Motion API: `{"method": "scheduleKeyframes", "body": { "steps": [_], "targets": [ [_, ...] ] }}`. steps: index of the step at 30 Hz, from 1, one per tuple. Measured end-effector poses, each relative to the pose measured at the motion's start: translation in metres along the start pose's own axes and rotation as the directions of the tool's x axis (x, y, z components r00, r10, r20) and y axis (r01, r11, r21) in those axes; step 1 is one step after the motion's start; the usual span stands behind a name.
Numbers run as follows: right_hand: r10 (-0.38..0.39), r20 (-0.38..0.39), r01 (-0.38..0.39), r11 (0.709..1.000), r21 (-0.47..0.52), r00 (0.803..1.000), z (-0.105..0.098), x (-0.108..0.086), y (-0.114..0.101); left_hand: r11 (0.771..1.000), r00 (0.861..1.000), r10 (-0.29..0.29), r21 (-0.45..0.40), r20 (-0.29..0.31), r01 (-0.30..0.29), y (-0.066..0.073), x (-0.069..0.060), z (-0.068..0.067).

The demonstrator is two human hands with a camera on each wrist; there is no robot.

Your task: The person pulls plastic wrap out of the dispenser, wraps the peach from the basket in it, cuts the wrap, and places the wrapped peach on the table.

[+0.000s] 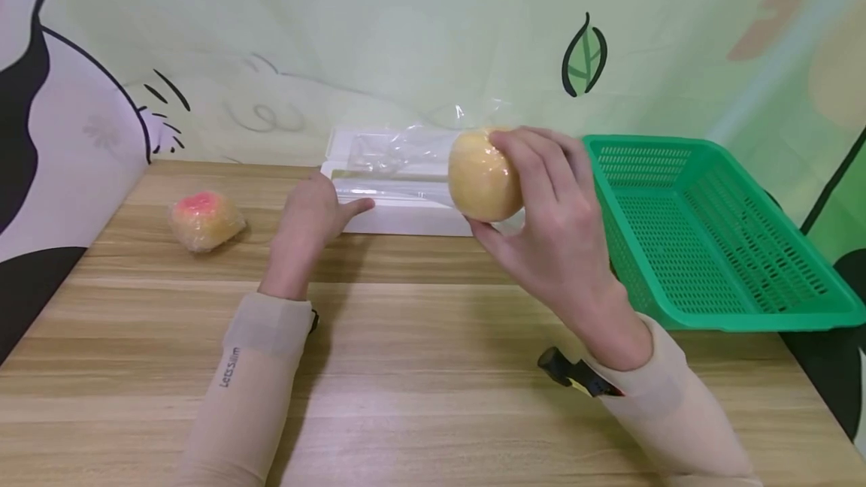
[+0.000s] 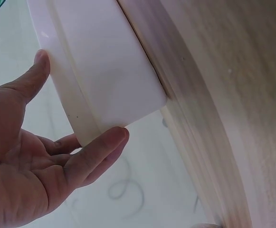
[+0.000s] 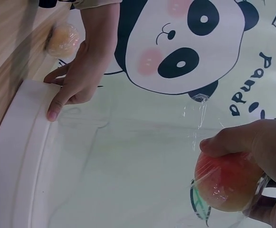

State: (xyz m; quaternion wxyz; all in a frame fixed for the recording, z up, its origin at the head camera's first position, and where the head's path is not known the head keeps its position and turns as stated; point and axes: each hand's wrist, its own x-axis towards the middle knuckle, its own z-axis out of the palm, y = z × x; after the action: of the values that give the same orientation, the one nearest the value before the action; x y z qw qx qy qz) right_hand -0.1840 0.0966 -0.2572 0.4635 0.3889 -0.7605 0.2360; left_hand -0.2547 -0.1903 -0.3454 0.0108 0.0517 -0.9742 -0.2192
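Note:
My right hand (image 1: 558, 224) holds a yellow-and-red peach (image 1: 483, 175) above the right part of a white cling film box (image 1: 406, 220). Clear film clings to the peach's skin, and in the right wrist view loose strands of film (image 3: 202, 114) stand off it. My left hand (image 1: 307, 216) grips the left end of the box, thumb along its long edge and fingers around the end (image 2: 97, 154). Inside the box, whose lid stands raised at the back, lies a roll of film (image 1: 392, 189). Crumpled film (image 1: 392, 152) lies over the lid.
Another peach (image 1: 205, 222), wrapped in film, sits on the wooden table (image 1: 406, 367) left of my left hand. A green plastic basket (image 1: 758, 320) stands at the right. A printed cloth (image 1: 419, 36) hangs behind the table.

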Motion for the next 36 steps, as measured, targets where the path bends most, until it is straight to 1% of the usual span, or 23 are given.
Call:
{"method": "scheduleKeyframes", "body": {
  "steps": [8,13,16,20,23,24,26,28,30,31,32,33,36],
  "targets": [
    [-0.013,-0.020,0.013,1.000,0.011,1.000,-0.009,0.001,-0.007,1.000,1.000,-0.007,-0.016,0.002,0.007,0.000,-0.001,0.000],
    [-0.006,-0.035,0.007,1.000,0.010,0.999,-0.015,-0.001,-0.011,1.000,1.000,-0.006,-0.017,-0.001,0.006,-0.001,-0.001,0.000],
    [0.003,-0.026,-0.003,1.000,0.019,1.000,-0.018,-0.004,-0.015,1.000,1.000,-0.006,-0.027,0.002,0.006,-0.001,0.000,0.000],
    [0.013,0.004,-0.013,0.999,0.033,1.000,-0.020,-0.010,-0.019,0.998,1.000,-0.002,-0.063,-0.007,0.001,-0.002,-0.001,-0.001],
    [0.017,0.046,-0.018,0.999,0.028,0.999,-0.021,-0.015,-0.022,0.995,1.000,0.003,-0.102,-0.015,-0.004,-0.003,-0.002,-0.002],
    [0.017,0.062,-0.019,0.999,0.026,0.998,-0.021,-0.017,-0.023,0.995,1.000,0.015,-0.094,-0.016,-0.016,-0.004,-0.003,-0.002],
    [0.018,0.098,-0.020,1.000,0.019,0.995,-0.021,-0.020,-0.024,0.998,0.999,0.043,-0.052,-0.012,-0.044,-0.005,-0.003,-0.003],
    [0.016,0.142,-0.018,1.000,0.009,0.990,-0.022,-0.024,-0.024,0.998,0.999,0.050,-0.032,0.004,-0.050,-0.006,-0.003,-0.005],
    [0.018,0.173,-0.020,1.000,0.013,0.985,-0.022,-0.028,-0.025,0.999,0.999,0.043,-0.017,0.031,-0.043,-0.006,-0.002,-0.007],
    [0.018,0.187,-0.022,1.000,0.015,0.982,-0.022,-0.030,-0.025,0.999,0.998,0.036,-0.041,0.046,-0.034,-0.008,0.000,-0.007],
    [0.020,0.199,-0.023,1.000,0.015,0.980,-0.021,-0.032,-0.026,0.996,0.998,0.026,-0.083,0.062,-0.020,-0.009,0.000,-0.008],
    [0.019,0.213,-0.024,1.000,0.017,0.977,-0.021,-0.034,-0.027,0.992,0.997,0.030,-0.127,0.078,-0.020,-0.010,0.000,-0.009],
    [0.017,0.250,-0.024,0.999,0.024,0.968,-0.019,-0.040,-0.028,0.977,0.990,0.082,-0.207,0.113,-0.057,-0.015,-0.002,-0.014]
  ]
}}
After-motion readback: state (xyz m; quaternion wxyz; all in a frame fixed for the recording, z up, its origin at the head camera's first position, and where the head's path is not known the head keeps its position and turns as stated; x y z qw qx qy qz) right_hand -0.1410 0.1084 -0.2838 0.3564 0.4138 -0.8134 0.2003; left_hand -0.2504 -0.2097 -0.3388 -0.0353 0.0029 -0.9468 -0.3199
